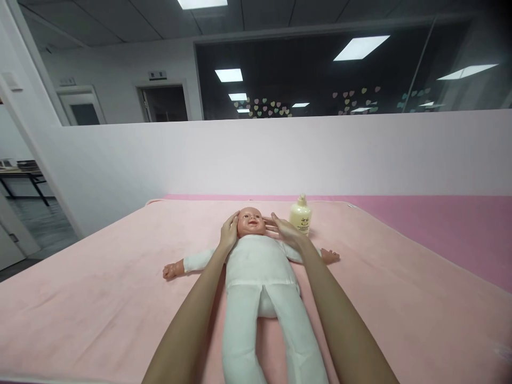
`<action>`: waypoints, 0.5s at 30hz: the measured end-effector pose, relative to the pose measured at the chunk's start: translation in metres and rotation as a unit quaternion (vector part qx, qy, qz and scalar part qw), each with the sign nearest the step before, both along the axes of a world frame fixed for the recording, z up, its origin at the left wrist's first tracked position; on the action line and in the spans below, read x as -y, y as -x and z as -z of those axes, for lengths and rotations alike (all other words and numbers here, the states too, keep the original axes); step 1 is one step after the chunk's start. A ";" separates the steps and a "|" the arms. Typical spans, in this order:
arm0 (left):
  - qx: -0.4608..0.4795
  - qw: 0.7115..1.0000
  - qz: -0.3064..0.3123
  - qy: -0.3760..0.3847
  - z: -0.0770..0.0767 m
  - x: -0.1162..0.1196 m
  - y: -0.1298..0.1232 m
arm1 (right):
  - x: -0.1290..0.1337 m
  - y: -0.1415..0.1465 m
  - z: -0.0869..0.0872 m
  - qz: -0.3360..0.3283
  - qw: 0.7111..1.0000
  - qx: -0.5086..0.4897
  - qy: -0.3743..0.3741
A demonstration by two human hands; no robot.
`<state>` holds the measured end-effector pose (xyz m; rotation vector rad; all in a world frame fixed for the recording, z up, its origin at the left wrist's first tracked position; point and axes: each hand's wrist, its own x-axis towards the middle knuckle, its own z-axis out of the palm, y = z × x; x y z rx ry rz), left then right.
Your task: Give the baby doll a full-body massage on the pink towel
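- Centrally, the doll (260, 261) is laid face-up, head toward twelve.
- Its head could be rolled by uneven pressure; the bottle (301, 217), at three, could be knocked by the right hand (288, 230).
- Open and cupped, the left hand (229, 233) is placed at nine; the right is extended open, contact unclear; nothing is gripped.

Single head cam, worn; looks forward and slightly down over pale pink cloth (120, 298) filling lower frame, white smooth wall (280, 154) across middle.
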<state>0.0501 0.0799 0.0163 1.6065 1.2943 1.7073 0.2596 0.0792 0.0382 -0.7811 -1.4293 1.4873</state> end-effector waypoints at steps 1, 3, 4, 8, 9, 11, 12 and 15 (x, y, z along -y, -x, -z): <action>0.001 1.000 -0.023 0.000 -0.005 0.002 -0.003 | 0.002 -0.010 -0.009 -0.015 0.999 0.036 0.023; 0.013 0.997 -0.079 -0.015 -0.021 0.009 -0.014 | 0.006 -0.033 -0.030 -0.026 0.997 0.060 0.036; 0.030 0.994 -0.097 -0.025 -0.032 0.013 -0.022 | 0.007 -0.044 -0.040 -0.024 0.999 0.026 0.017; 0.163 0.979 0.098 0.069 -0.080 0.023 -0.067 | 0.004 -0.086 -0.072 0.152 0.944 -0.281 -0.083; 0.179 0.956 0.192 0.128 -0.089 0.024 -0.080 | 0.001 -0.093 -0.076 0.215 0.909 -0.345 -0.093; 0.195 0.894 0.333 0.229 -0.099 0.023 -0.107 | -0.006 -0.103 -0.075 0.336 0.853 -0.390 -0.089; 0.204 0.865 0.371 0.268 -0.101 0.021 -0.119 | -0.011 -0.105 -0.072 0.389 0.840 -0.372 -0.074; 0.243 0.811 0.399 0.353 -0.100 0.011 -0.150 | -0.020 -0.103 -0.056 0.462 0.852 -0.245 -0.017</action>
